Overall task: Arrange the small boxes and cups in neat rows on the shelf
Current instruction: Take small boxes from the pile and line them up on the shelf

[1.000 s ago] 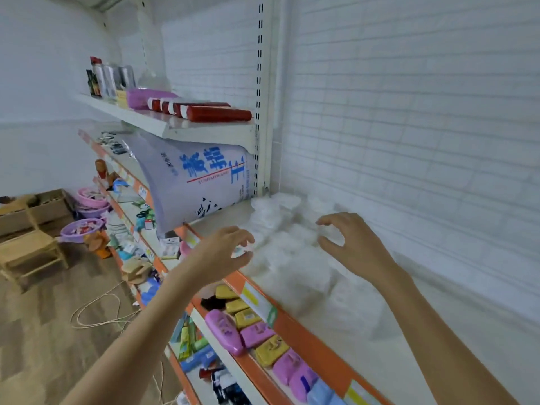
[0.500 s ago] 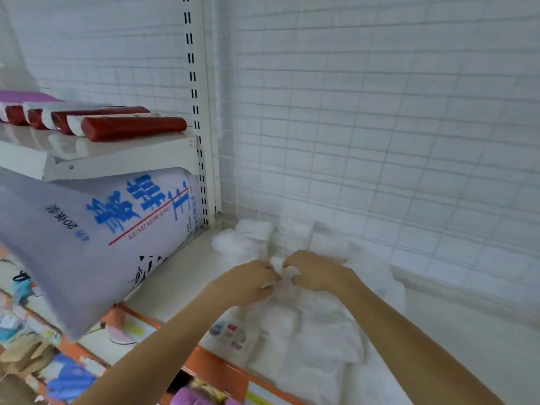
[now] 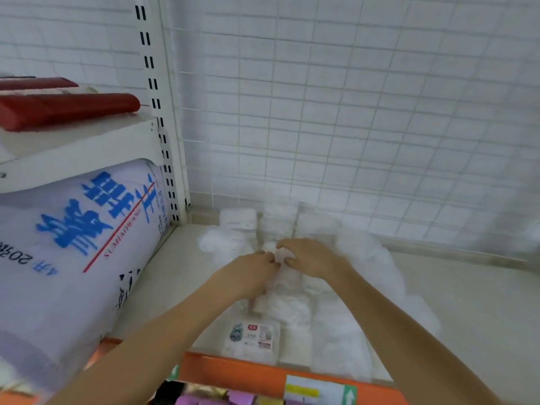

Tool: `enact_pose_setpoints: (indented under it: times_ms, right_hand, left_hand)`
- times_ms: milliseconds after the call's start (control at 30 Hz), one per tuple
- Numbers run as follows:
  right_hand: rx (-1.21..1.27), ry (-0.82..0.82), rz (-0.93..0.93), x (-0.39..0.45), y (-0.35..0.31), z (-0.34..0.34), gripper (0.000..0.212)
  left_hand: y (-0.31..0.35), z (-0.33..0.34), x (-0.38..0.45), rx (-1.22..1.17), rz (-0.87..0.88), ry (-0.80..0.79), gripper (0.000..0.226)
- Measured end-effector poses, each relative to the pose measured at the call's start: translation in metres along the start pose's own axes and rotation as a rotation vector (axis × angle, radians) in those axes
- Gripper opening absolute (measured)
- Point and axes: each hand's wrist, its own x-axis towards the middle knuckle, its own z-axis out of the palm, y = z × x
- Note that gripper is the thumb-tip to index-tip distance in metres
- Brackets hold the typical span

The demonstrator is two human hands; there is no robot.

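Mid-shelf (image 3: pixel 467 302), left hand (image 3: pixel 248 273) and right hand (image 3: pixel 309 258) are pinching one small white pack (image 3: pixel 277 254) among its blurred neighbours; probably light and soft, best gripped by its sides.

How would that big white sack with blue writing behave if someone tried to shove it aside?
The sack would probably resist: it bulges full and fills the space under the upper shelf, so it looks heavy. Its rounded, sagging sides suggest it would slump rather than slide stiffly.
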Motion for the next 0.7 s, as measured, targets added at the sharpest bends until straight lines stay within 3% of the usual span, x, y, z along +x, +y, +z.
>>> enact_pose_setpoints:
  times_ms: [167, 333, 567, 700]
  right_hand:
    - [0.004, 0.011, 0.008, -0.008, -0.004, 0.002, 0.043]
    - [0.102, 0.040, 0.065, -0.011, 0.000, -0.007, 0.045]
    - [0.378, 0.086, 0.032, -0.019, 0.003, -0.010, 0.042]
    - [0.382, 0.111, 0.007, -0.015, -0.001, -0.009, 0.037]
  left_hand:
    - [-0.008, 0.011, -0.009, -0.005, 0.036, 0.122, 0.048]
    - [-0.016, 0.005, -0.017, -0.095, 0.008, 0.136, 0.049]
    - [-0.025, -0.005, -0.024, -0.549, -0.063, 0.157, 0.053]
    - [-0.027, -0.009, -0.026, -0.593, -0.074, 0.192, 0.038]
